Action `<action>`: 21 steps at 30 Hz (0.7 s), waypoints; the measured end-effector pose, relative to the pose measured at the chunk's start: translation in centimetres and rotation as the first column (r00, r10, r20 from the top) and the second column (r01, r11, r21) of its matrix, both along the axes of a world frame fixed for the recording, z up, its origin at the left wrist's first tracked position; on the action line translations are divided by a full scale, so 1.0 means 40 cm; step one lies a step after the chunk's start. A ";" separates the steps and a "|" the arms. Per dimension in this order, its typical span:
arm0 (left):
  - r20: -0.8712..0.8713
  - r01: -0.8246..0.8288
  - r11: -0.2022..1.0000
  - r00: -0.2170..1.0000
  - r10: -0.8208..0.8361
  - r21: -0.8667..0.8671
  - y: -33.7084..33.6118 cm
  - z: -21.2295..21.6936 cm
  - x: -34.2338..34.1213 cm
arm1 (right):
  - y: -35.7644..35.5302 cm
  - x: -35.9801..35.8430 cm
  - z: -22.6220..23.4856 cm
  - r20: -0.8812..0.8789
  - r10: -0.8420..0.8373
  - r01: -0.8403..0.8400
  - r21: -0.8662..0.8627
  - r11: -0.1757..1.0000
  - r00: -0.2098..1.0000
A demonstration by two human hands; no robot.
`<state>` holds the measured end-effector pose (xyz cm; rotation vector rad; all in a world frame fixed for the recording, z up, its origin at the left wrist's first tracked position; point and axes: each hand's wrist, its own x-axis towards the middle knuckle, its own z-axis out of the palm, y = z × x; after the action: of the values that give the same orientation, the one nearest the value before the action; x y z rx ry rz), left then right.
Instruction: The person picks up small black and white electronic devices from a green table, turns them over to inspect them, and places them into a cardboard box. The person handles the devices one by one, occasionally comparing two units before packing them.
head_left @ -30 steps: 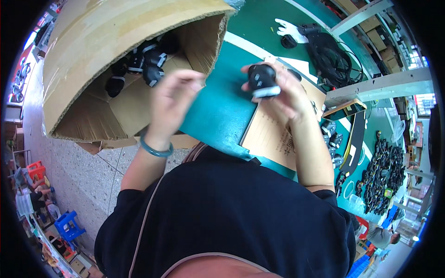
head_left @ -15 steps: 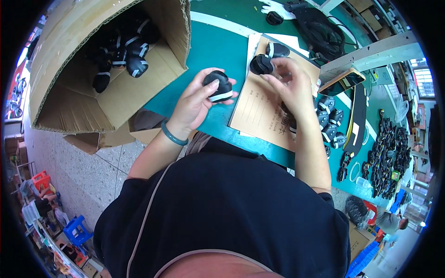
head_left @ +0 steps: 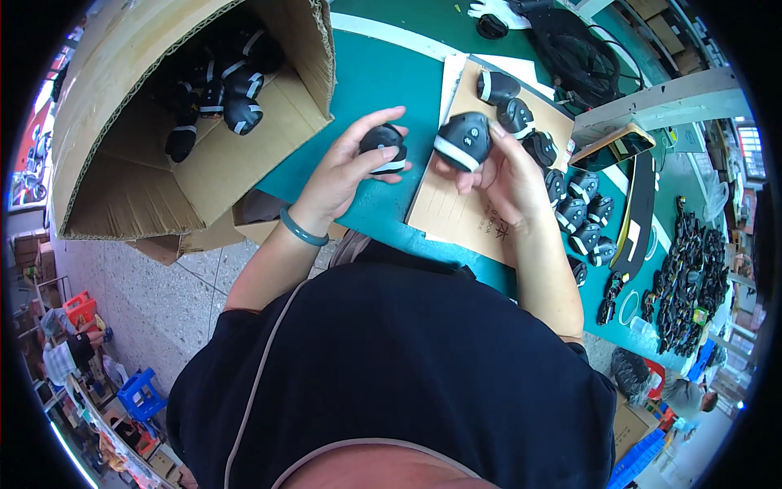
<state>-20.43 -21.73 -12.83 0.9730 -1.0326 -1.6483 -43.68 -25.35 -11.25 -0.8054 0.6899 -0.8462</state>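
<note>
My left hand (head_left: 346, 167) grips a small black part with a white band (head_left: 383, 148) above the green table (head_left: 383, 73). My right hand (head_left: 509, 175) holds a second, similar black part (head_left: 464, 140) over a brown cardboard sheet (head_left: 452, 212). The two parts sit close together, a small gap between them. A teal bracelet (head_left: 301, 232) circles my left wrist.
A big open cardboard box (head_left: 187, 155) with several black parts (head_left: 224, 85) lies on its side at the left. More black parts (head_left: 574, 204) line the cardboard sheet's right edge. A phone (head_left: 611, 147), black strap (head_left: 639, 204) and heap of black pieces (head_left: 692, 281) lie at the right.
My left hand came out of the box with a black part and brought it beside the one in my right hand. The view has shifted so the box sits further left.
</note>
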 end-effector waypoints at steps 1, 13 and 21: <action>0.021 0.026 1.000 0.999 -0.026 0.008 -0.008 0.001 -0.002 | 0.007 0.003 -0.002 0.025 0.034 -0.035 0.007 0.999 0.999; -0.073 0.054 0.997 0.996 -0.049 0.056 0.009 0.001 0.019 | 0.039 0.084 0.001 -0.120 0.068 -0.072 -0.031 0.997 0.990; 0.140 -0.494 0.831 0.832 0.537 -0.257 0.010 0.059 0.200 | -0.057 0.366 -0.022 -0.396 0.269 -0.332 -0.098 0.938 0.878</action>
<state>-12.42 -21.35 -10.47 1.1740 -0.9450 -0.9812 -29.05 -27.61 -12.12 -1.2112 0.8121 -0.4665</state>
